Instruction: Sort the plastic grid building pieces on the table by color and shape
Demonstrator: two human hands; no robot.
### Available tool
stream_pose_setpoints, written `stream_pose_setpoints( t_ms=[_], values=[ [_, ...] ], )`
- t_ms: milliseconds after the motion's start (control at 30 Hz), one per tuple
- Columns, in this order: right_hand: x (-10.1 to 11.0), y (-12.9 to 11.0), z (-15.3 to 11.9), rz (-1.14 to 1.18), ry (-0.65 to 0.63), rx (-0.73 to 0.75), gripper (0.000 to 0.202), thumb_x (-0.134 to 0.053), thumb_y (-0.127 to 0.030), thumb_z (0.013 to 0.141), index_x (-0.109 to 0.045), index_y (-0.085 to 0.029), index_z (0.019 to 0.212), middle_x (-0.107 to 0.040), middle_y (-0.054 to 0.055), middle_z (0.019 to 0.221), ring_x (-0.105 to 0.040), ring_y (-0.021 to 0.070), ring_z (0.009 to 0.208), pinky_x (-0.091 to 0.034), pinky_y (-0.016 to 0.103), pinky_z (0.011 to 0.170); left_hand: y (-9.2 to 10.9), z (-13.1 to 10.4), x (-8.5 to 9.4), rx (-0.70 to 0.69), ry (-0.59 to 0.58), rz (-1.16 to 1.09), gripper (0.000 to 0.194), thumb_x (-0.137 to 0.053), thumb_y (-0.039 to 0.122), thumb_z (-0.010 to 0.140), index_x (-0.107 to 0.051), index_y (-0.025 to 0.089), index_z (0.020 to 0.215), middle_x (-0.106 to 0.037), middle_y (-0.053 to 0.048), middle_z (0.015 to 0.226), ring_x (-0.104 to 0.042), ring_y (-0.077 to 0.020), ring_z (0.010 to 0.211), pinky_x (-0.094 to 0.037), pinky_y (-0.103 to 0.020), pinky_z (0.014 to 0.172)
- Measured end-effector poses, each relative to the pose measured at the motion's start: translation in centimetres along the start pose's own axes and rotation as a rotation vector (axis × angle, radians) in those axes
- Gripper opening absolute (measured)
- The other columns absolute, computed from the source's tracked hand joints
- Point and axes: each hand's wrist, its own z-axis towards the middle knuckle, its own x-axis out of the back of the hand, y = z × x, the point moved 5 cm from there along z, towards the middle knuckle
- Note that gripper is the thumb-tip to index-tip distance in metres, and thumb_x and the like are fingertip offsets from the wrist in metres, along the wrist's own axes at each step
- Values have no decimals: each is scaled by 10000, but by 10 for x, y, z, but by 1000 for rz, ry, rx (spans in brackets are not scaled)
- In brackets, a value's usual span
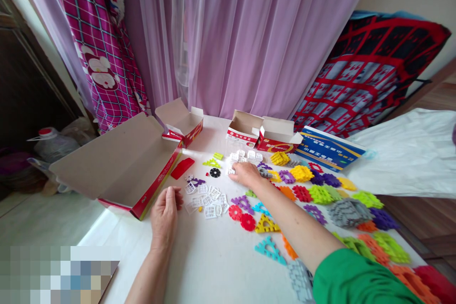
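My right hand (245, 174) reaches over the table to a group of small white lattice pieces (242, 156), its fingers closed around a white piece (231, 171). Beside a loose pile of white window-like pieces (211, 208), my left hand (166, 206) rests on its side on the table, fingers curled; whatever may be inside them is hidden. Between the hands lie a black round piece (214, 172), lime pieces (213, 163) and a purple piece (197, 182). Red round pieces (247, 222) and a yellow triangle (266, 224) are under my right forearm's left side.
A large open box (131, 166) stands at the left, smaller open boxes (188, 126) (280, 137) at the back. A blue box lid (329, 149) leans at the back right. Sorted colourful pieces (351, 211) cover the table's right side.
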Motion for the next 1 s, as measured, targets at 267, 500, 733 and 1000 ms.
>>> stream_pose_setpoints(
  t_ms=[267,500,733,1000],
  values=[
    [3,-3,0,2,-4,-8,395,-536,-476,851,-685,-206,1098,-725,130,1080,-660,260,1017,-452,306,779,0,0,0,-16,-8,11,503,-558,670,761,-655,176,776,-600,-6,623,-561,-135,548,-454,-231,484],
    [6,-4,-2,11,-3,-33,416,-538,-469,856,-665,-199,1144,-717,130,1105,-652,261,1032,-455,313,797,0,0,1,2,-8,6,505,-555,672,761,-651,176,783,-597,-1,628,-550,-128,547,-451,-232,501],
    [13,-39,-37,132,65,356,336,-519,-278,879,-657,-310,1184,-661,12,1215,-614,183,1084,-435,273,876,1,0,0,-14,-9,11,490,-552,657,770,-648,176,779,-590,-1,624,-547,-130,544,-449,-231,491],
    [4,-69,-52,101,16,383,390,-563,-397,841,-631,-330,1219,-662,26,1159,-625,206,1032,-454,278,809,2,1,0,-26,-11,18,479,-558,649,762,-649,179,771,-596,0,617,-553,-133,541,-452,-234,486]
  ],
)
